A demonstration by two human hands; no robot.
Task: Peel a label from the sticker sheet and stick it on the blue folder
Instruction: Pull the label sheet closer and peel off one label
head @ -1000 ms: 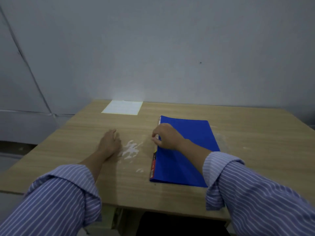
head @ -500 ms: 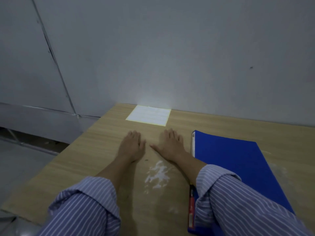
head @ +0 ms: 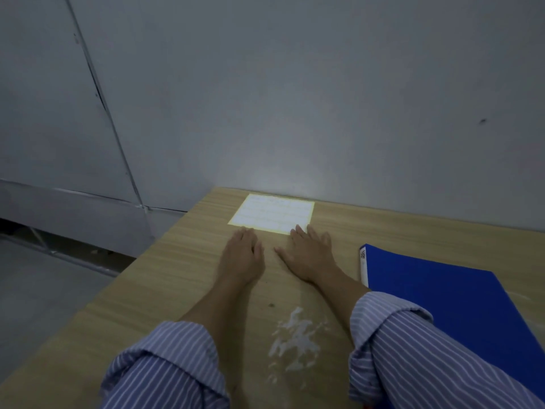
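Observation:
A white sticker sheet with a yellowish border and rows of labels lies flat at the far edge of the wooden table, against the wall. My left hand lies palm down just in front of the sheet's near left corner, fingertips at its edge. Flat beside it, my right hand has its fingertips touching the sheet's near right corner. Both hands hold nothing. The blue folder lies closed to the right, its white spine label toward my right wrist; my right sleeve covers its near part.
The wooden table ends at its left edge, with grey floor below. A grey wall stands right behind the sheet. A patch of white scuffed residue marks the tabletop between my forearms.
My right hand left the folder's edge and both hands slid forward across the table to the sticker sheet's near edge. The view swung left and closer to the sheet.

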